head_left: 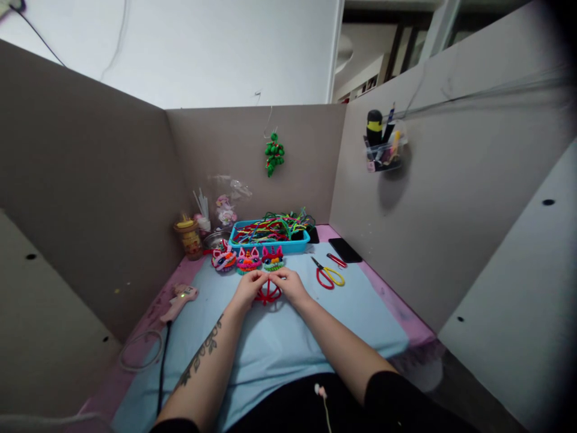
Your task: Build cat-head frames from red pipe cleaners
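Observation:
Between my two hands is a red pipe-cleaner frame (268,294), with several strands spreading from a centre like spokes. My left hand (250,286) pinches its upper left side, fingers closed. From the other side my right hand (288,284) pinches the top close to the left fingertips. Just behind the hands sit three colourful pipe-cleaner animal heads: a pink-and-white one (223,258), a pink-and-orange one (249,261) and a red-and-green one (273,258). The exact strand under my fingertips is too small to make out.
A blue basket (270,247) of loose pipe cleaners stands at the back. Scissors (328,275), a red cutter (336,260) and a black phone (345,250) lie right. A pink glue gun (179,302) with its cable lies left, near a brown cup (189,239). Partition walls enclose the table.

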Demonstrator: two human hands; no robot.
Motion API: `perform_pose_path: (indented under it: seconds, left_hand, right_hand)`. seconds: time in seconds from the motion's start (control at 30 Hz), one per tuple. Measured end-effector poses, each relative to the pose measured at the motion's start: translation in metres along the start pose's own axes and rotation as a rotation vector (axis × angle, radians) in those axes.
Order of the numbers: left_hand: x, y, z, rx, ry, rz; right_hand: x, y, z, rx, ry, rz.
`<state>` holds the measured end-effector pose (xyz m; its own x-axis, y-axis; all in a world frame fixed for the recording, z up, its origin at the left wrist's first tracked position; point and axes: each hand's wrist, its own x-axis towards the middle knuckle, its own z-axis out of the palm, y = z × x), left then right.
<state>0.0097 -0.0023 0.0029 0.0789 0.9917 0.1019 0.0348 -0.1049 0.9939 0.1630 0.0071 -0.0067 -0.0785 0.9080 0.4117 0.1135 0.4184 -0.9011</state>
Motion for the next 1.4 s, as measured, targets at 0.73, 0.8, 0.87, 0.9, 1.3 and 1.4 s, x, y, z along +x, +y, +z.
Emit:
perform_pose_path:
  seconds: [0.73, 0.8, 0.87, 0.9, 1.3, 1.4]
  left_hand:
    - [-0.003, 0.005, 0.004, 0.042, 0.028, 0.022]
    - [-0.003, 0.005, 0.004, 0.046, 0.029, 0.026]
    - [-0.002, 0.004, 0.004, 0.050, 0.029, 0.030]
    - [-0.002, 0.004, 0.004, 0.051, 0.028, 0.031]
    - [-0.004, 0.006, 0.005, 0.045, 0.012, 0.050]
    - [-0.005, 0.007, 0.006, 0.037, 0.013, 0.050]
  right_hand:
    - [-0.001, 0.000, 0.003, -0.121, 0.070, -0.038]
    - [-0.001, -0.001, 0.003, -0.123, 0.088, -0.039]
    - [-0.001, -0.002, 0.003, -0.126, 0.102, -0.043]
    - [-0.001, -0.003, 0.003, -0.127, 0.104, -0.045]
    - [-0.001, 0.003, 0.004, -0.015, -0.042, 0.079]
    - [-0.002, 0.005, 0.005, 0.050, -0.112, 0.137]
